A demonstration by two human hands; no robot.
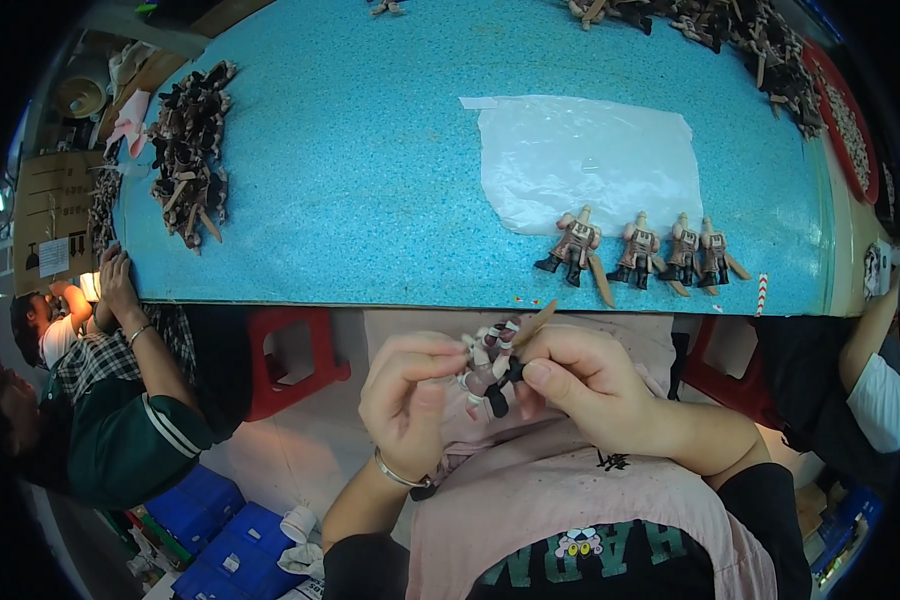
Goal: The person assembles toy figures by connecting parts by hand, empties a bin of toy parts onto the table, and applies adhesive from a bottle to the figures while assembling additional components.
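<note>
In front of my lap, below the table's near edge, both hands hold a small toy figurine (482,378) with pale, brown and black parts and a tan blade-like piece sticking up. My left hand (406,390) pinches it from the left, fingers curled and thumb low. My right hand (592,385) grips it from the other side, thumb and forefinger pressed together near the blade-like piece. Fingers hide part of the figurine. Beyond my right hand, several similar figurines (640,248) lie in a row at the table edge.
A clear plastic sheet (590,150) lies on the blue table (350,180). Piles of figurines sit at far left (188,150) and far right (770,60), beside a red tray (845,120). Co-workers sit on both sides, near red stools (295,360). Blue bins (240,550) stand at lower left.
</note>
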